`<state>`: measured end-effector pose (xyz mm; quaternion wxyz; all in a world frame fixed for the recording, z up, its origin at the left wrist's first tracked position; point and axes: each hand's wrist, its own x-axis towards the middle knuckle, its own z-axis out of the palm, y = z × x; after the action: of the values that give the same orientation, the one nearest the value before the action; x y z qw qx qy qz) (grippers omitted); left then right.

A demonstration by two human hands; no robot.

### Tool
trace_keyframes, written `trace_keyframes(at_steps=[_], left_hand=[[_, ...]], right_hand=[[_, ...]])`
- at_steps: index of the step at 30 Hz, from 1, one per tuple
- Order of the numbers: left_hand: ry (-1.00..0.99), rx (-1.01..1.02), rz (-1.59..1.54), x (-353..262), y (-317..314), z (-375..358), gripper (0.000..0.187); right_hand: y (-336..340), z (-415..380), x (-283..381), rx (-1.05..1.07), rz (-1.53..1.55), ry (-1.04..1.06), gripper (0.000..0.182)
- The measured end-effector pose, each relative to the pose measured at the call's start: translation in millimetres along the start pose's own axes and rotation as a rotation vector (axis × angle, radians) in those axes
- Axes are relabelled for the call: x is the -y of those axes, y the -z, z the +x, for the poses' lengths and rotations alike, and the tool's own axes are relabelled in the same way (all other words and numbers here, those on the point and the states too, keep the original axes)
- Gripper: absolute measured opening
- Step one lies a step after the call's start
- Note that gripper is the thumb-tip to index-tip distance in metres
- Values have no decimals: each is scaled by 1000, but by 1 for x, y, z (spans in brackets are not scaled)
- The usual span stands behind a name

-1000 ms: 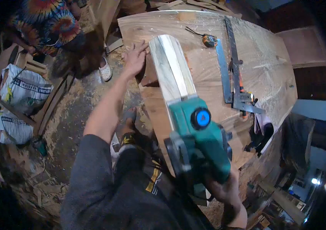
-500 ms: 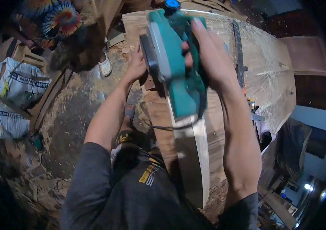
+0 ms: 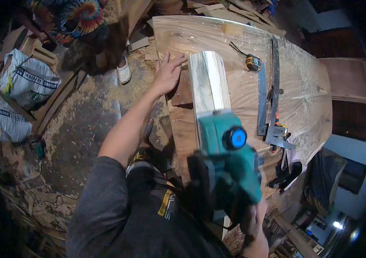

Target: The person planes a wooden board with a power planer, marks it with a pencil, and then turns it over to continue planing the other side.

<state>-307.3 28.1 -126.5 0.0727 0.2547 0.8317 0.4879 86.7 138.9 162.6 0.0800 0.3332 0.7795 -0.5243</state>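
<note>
My right hand is wrapped around the rear handle of a teal electric planer with a blue knob, close to my body; the planer partly hides its fingers. Under the planer lies a pale wooden beam, its far end showing beyond the tool. My left hand is open, fingers spread, beside the beam's far end and over a reddish-brown wood block. Beneath them is a broad wooden slab strewn with shavings.
On the slab lie a tape measure, a long dark metal bar, a metal square and a dark glove. A person in tie-dye clothing is at the upper left. White sacks stand on the shaving-covered floor.
The planer, held up on its side near the far end, has swung level and come back toward me over the beam with my right hand. My left hand's fingers now show spread.
</note>
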Motion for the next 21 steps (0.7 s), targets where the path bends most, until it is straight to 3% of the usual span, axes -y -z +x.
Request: trace_keyframes(at_steps=[3, 5, 6, 7, 8, 10, 15, 17, 18, 21], left_hand=[[-11, 8, 7, -2, 2, 1, 39], [-31, -3, -3, 3, 1, 0, 39], [-44, -10, -14, 7, 0, 0, 39], [-59, -11, -26, 9, -3, -1, 39], [-39, 8, -68, 12, -5, -3, 39], [-15, 39, -126, 18, -6, 2, 38], [-66, -19, -52, 30, -6, 4, 39], [-54, -188, 9, -5, -2, -6, 37], [33, -199, 151, -7, -3, -8, 38], [141, -469, -100, -3, -15, -12, 41]], right_hand=[[-9, 70, 47, 102, 104, 99, 50], [-25, 133, 83, -45, -129, 361, 42], [-39, 158, 110, -82, -22, 361, 38], [-40, 184, 139, -1, -20, 196, 39], [-48, 217, 149, -41, -58, 357, 50], [-58, 255, 167, -66, 15, 375, 53], [-43, 210, 145, -5, 5, 259, 49], [-24, 153, 118, 76, 30, 141, 39], [-18, 122, 93, 44, 37, 86, 42], [-2, 42, 28, -20, -4, 11, 56]])
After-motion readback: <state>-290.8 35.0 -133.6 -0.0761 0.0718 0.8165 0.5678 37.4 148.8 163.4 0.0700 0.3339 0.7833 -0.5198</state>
